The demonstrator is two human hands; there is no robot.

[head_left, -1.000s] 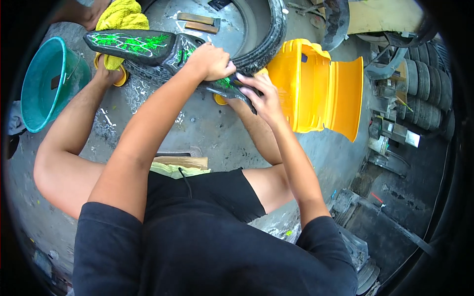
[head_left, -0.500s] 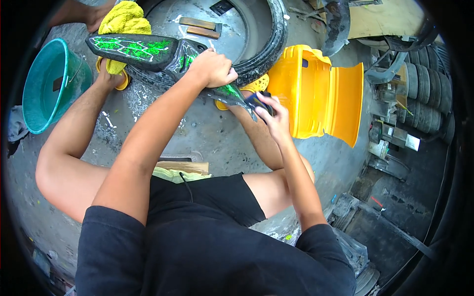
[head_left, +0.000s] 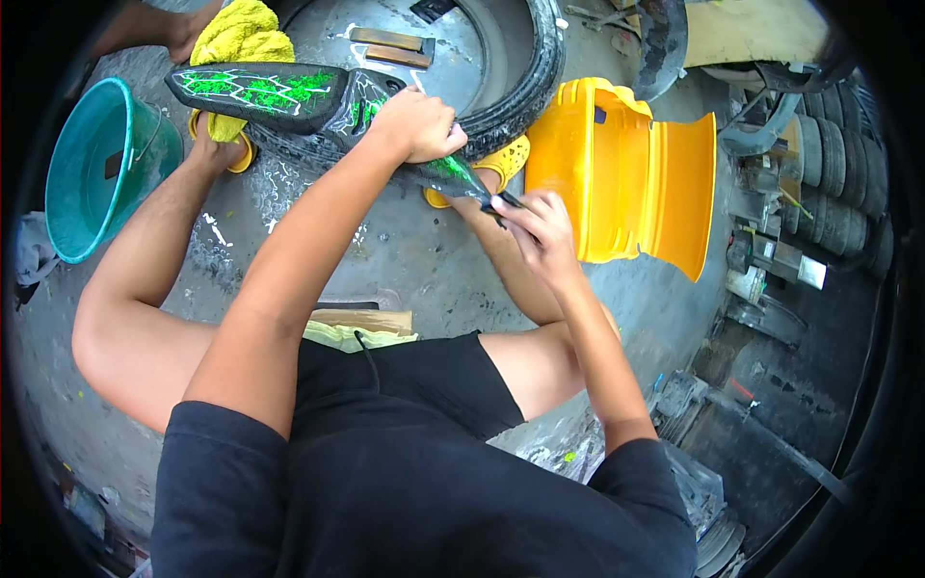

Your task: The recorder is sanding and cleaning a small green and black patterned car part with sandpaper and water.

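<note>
A long black panel (head_left: 260, 91) painted with green and white crack lines lies across my knees, its wide end at the upper left and its narrow tip pointing lower right. My left hand (head_left: 416, 123) is closed over the panel's middle. My right hand (head_left: 541, 229) pinches the narrow tip (head_left: 482, 193) between thumb and fingers; what exactly sits under the fingertips is hidden. I sit low, with yellow slippers (head_left: 511, 159) on my feet.
A teal bucket (head_left: 72, 164) stands at the left. A yellow cloth (head_left: 241, 34) and a black tyre (head_left: 535, 77) lie ahead, and a large yellow plastic part (head_left: 636, 169) is at the right. Another person's hand (head_left: 169, 29) shows at the upper left. Stacked tyres (head_left: 848, 154) line the far right.
My right hand has slid down and to the right along the panel to its narrow tip. My left hand has kept its grip on the middle.
</note>
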